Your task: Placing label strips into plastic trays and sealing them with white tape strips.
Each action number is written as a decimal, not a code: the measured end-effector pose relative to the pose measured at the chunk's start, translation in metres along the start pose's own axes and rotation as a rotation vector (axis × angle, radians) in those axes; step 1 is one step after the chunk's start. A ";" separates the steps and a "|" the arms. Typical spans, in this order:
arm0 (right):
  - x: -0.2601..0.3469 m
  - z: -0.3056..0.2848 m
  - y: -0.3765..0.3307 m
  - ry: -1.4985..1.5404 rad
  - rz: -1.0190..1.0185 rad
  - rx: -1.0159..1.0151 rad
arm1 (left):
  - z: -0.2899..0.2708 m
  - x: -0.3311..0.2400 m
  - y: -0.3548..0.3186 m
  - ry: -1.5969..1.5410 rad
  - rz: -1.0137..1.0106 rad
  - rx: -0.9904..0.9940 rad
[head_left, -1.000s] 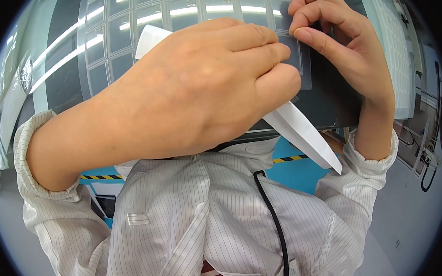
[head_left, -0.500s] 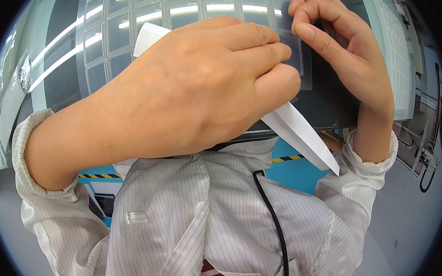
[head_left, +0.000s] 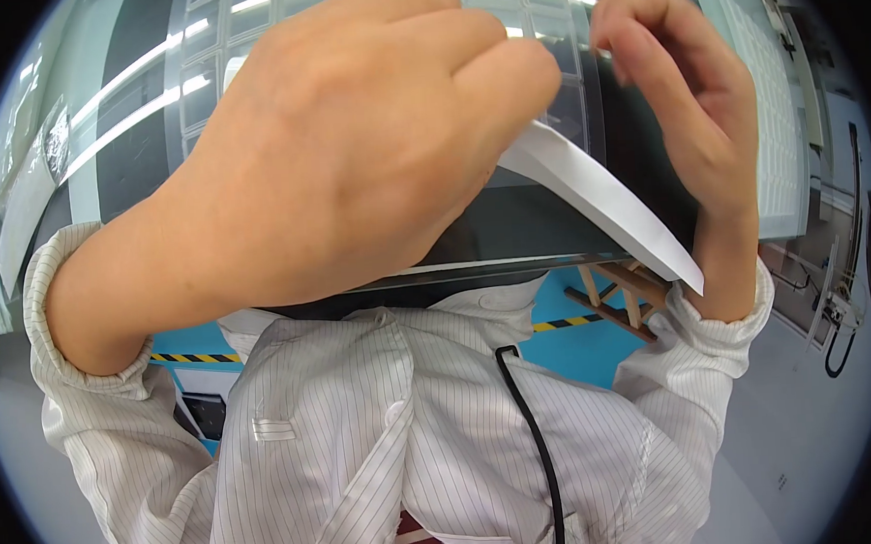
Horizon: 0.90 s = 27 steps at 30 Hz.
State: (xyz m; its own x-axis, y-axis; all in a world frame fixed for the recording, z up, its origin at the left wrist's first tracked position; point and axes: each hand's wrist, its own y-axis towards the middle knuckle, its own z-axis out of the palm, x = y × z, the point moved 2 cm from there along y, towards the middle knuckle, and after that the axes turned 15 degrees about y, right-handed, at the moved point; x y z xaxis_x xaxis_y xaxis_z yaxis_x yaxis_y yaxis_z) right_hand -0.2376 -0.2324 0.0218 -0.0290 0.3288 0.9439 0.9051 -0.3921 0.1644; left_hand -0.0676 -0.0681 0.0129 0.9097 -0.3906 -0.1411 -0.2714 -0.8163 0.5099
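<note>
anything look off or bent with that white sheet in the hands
Nothing looks damaged. The white sheet sticks out askew from under the left hand, its corner pointing down toward the right wrist. The right hand hovers beside it. The sheet lies over a glossy dark panel.

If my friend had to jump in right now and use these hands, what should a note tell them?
Left hand: closed on a white sheet of paper, which sticks out toward the lower right.
Right hand: fingers curled at the top edge of a dark glossy panel held up close in front of the striped white coat; whether it grips cannot be told.
Done: paper lies against the panel.
Left: paper not yet let go; both hands are on the work.
</note>
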 end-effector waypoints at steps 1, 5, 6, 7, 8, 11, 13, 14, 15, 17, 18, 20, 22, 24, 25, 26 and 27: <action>0.010 -0.004 -0.008 0.093 0.060 0.127 | 0.000 -0.001 0.003 -0.031 -0.022 -0.006; 0.012 0.026 -0.001 0.097 0.067 0.173 | -0.005 0.007 -0.005 -0.042 -0.147 0.040; 0.013 0.028 0.000 0.092 0.061 0.180 | -0.005 0.009 -0.006 -0.071 -0.167 0.054; 0.015 0.029 0.002 0.096 0.062 0.183 | -0.006 0.010 -0.006 -0.065 -0.170 0.047; 0.014 0.029 0.003 0.101 0.067 0.189 | -0.005 0.010 -0.006 -0.078 -0.181 0.058; 0.014 0.032 0.003 0.012 -0.002 0.191 | -0.001 0.010 -0.007 -0.088 -0.198 0.077; 0.019 0.031 0.004 -0.028 -0.024 0.221 | -0.002 0.011 -0.007 -0.078 -0.202 0.083; 0.020 0.029 0.005 -0.037 -0.029 0.223 | -0.001 0.009 -0.007 -0.102 -0.207 0.089; 0.020 0.026 0.006 0.052 -0.018 0.203 | 0.000 0.008 -0.008 -0.126 -0.212 0.095; 0.021 0.016 0.013 0.109 0.016 0.188 | 0.002 0.007 -0.010 -0.123 -0.195 0.091; 0.015 0.013 0.018 0.066 0.035 0.134 | 0.003 0.006 -0.011 -0.125 -0.179 0.094; 0.006 0.006 0.028 0.003 0.180 0.058 | 0.003 0.006 -0.013 -0.082 -0.127 0.088; -0.005 0.007 0.036 -0.015 0.201 0.060 | 0.003 0.007 -0.012 -0.046 -0.070 0.081; -0.012 0.009 0.040 -0.031 0.228 0.072 | 0.004 0.004 -0.012 -0.001 -0.034 0.069; -0.013 0.011 0.040 -0.050 0.222 0.080 | 0.005 0.005 -0.013 -0.007 -0.033 0.068; -0.013 0.012 0.042 -0.064 0.216 0.091 | 0.005 0.004 -0.013 -0.005 -0.028 0.086; -0.013 0.013 0.042 -0.061 0.221 0.094 | 0.005 0.004 -0.014 -0.005 -0.023 0.106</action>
State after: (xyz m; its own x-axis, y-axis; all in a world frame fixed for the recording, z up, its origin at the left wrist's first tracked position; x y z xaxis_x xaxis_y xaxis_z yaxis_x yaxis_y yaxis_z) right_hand -0.1939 -0.2419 0.0125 0.1974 0.2962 0.9345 0.9220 -0.3799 -0.0743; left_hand -0.0614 -0.0602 0.0010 0.9147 -0.3727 -0.1561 -0.2819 -0.8654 0.4143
